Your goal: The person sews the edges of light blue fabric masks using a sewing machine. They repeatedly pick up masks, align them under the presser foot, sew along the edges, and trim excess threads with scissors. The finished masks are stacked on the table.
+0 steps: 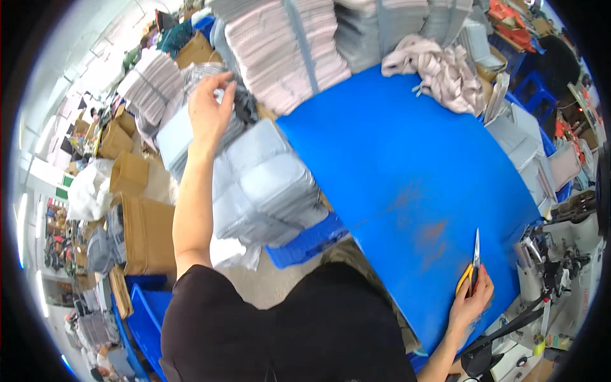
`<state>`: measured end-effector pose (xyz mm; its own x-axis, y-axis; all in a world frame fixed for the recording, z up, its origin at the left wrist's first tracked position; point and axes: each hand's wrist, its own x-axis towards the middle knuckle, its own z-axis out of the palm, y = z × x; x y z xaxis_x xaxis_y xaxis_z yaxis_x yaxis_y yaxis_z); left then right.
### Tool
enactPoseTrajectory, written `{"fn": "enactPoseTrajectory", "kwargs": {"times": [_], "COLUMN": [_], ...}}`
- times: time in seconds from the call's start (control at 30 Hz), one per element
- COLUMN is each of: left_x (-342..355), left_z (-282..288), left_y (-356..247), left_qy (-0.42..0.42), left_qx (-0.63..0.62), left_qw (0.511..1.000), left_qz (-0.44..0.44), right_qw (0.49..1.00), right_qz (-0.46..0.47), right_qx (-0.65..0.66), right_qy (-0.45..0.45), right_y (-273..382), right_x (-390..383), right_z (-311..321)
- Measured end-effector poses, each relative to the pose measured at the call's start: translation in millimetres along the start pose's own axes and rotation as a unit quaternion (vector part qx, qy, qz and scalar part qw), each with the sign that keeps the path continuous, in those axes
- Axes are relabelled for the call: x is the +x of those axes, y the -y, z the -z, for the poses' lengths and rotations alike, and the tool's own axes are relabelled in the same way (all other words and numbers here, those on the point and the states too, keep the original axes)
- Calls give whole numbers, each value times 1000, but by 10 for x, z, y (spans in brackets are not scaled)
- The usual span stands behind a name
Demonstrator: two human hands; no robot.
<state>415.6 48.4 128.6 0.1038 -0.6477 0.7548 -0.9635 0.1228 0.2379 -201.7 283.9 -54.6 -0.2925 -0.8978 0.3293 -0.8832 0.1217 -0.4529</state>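
Note:
My left hand (210,113) reaches out over the stacks at the left, its fingers curled in. A small pale patch shows between thumb and fingers; I cannot make out what it is. Below it lies a bundle of folded light grey cloth pieces (264,172), tied round with strips. In my right hand (471,309) is a pair of scissors (476,258) with yellow and black handles, blades pointing away from me. That hand rests at the near right of the blue tabletop (382,153).
Tall tied stacks of pale cloth (280,51) stand along the far edge. A heap of pinkish fabric strips (439,70) lies at the far right corner. A sewing machine (573,254) is at the right. Cardboard boxes (147,232) and a blue crate (309,242) stand at the left and below the table.

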Motion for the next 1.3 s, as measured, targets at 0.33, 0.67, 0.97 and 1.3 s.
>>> {"fn": "enactPoseTrajectory", "kwargs": {"times": [0.33,0.67,0.97,1.3], "left_x": [2267,1481,1567,2758], "left_z": [-974,-4662,-4692,-1777], "left_y": [-732,-1825,-1766,-2340], "left_qy": [-7,202,263,186], "left_qx": [-115,-52,-51,-431], "left_qw": [978,977,961,881], "left_qz": [-172,-46,-72,-58], "right_qw": [999,997,996,997], "right_qz": [-32,-67,-84,-64], "right_qx": [3,14,13,9], "right_qy": [-29,-26,-30,-46], "right_y": [-32,19,9,25], "right_x": [-18,74,67,31], "right_z": [3,14,-7,21]}}
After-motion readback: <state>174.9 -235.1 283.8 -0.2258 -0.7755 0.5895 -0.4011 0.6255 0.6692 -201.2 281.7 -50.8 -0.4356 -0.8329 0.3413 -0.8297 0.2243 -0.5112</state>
